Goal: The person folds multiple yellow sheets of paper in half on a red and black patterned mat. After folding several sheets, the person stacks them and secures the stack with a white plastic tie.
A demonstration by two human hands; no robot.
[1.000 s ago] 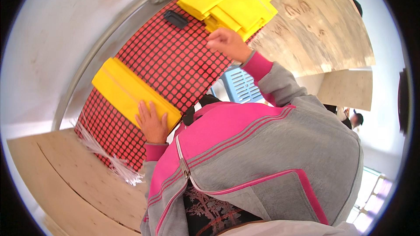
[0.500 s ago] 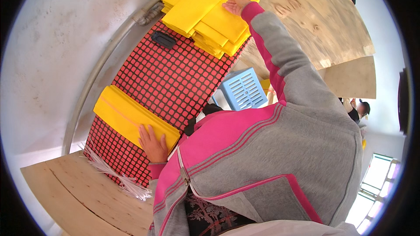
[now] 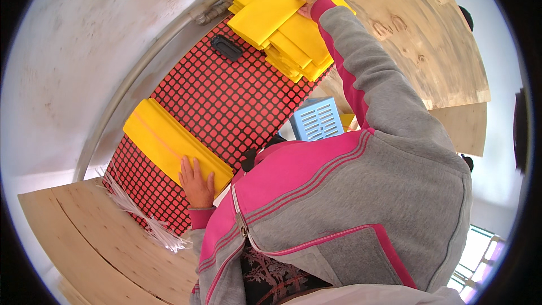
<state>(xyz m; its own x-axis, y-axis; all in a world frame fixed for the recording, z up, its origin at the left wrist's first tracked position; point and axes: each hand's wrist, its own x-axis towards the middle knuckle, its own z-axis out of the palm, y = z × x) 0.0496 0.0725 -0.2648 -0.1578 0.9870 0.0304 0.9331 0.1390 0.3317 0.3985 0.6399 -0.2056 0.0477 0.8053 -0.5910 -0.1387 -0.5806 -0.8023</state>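
Observation:
My left hand (image 3: 196,183) lies flat with fingers spread on the near right end of a neat stack of folded yellow fabric (image 3: 164,140). A thin pale line runs along that stack's top. Farther off, my right arm reaches to a looser pile of folded yellow fabric pieces (image 3: 307,34), laid crosswise over one another. At its right edge, my right hand (image 3: 306,4) closes its fingers on the top folded piece (image 3: 276,8); the thumb is hidden. Both yellow piles rest on a red-and-black checked surface (image 3: 209,90).
A black oblong object (image 3: 227,48) lies near the far pile. White plastic strips (image 3: 148,220) are bunched by the near wooden board (image 3: 96,237). A blue slotted basket (image 3: 317,120) stands below the table's right edge. A pipe (image 3: 121,87) runs along the left wall.
My right hand has gone from open beside the far pile to closed on the top piece's edge. My left hand stays on its stack. The view has shifted slightly.

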